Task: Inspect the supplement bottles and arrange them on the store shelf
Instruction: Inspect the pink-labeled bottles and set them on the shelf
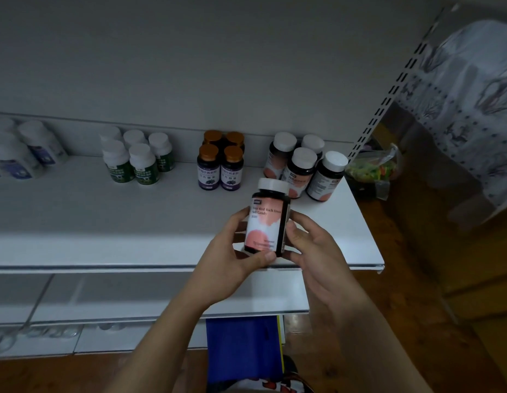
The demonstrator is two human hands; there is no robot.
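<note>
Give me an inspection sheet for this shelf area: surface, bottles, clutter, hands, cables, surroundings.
Surface: white store shelf, bottles grouped along its back.
Job's things: pink-label bottle held upright above the front edge; pink-label group, purple-label group, green-label group, blue-label group standing.
Clutter: plastic bag right of the shelf.
Hands: left hand and right hand both grip the bottle, fingers curled round it.
Cables: nothing seen.
Surroundings: wooden floor, slotted upright, blue item below.

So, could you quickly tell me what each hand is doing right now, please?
Left hand: holding the pink-label bottle.
Right hand: holding the same bottle.
</note>
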